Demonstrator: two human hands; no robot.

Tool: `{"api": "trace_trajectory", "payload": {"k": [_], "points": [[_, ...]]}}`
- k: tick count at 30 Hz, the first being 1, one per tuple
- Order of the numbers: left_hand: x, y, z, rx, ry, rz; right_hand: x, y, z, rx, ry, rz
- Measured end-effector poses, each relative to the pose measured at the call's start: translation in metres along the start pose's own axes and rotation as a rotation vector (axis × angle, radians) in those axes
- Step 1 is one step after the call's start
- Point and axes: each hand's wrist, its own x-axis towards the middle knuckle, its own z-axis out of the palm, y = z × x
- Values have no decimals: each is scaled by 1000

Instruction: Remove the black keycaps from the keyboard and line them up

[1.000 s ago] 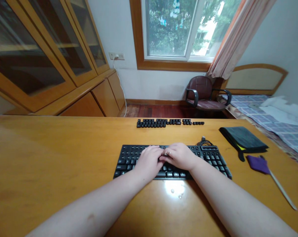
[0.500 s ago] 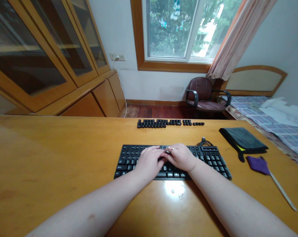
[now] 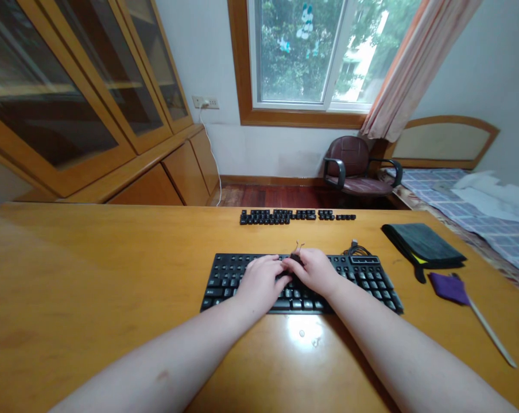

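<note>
A black keyboard (image 3: 368, 281) lies on the wooden desk, its top rows bare of keycaps and its lower rows still capped. My left hand (image 3: 262, 281) rests on the middle of it, palm down, with fingers stretched and thumb apart. Beside it, my right hand (image 3: 315, 271) is closed around a small dark tool with two thin bent wire prongs (image 3: 299, 245), which looks like a keycap puller. The prongs point up and away from the keys. Both hands' fingertips nearly meet, and the keys under them are hidden.
Removed black keycaps (image 3: 266, 218) stand in rows near the desk's far edge. A coiled cable (image 3: 357, 248) lies behind the keyboard. To the right are a folded dark cloth (image 3: 425, 244) and a purple duster (image 3: 449, 288) with a pale handle. A chair (image 3: 349, 160) stands beyond the desk.
The tool in my right hand has turned so its wire prongs now stick up above the fingers. My left hand has stayed in about the same place on the keyboard.
</note>
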Motion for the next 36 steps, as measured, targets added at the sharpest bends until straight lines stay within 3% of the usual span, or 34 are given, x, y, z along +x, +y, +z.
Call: {"api": "trace_trajectory", "payload": {"k": [36], "points": [[1,-2,4,2,22,32,5,3,0,150,22,122]]}}
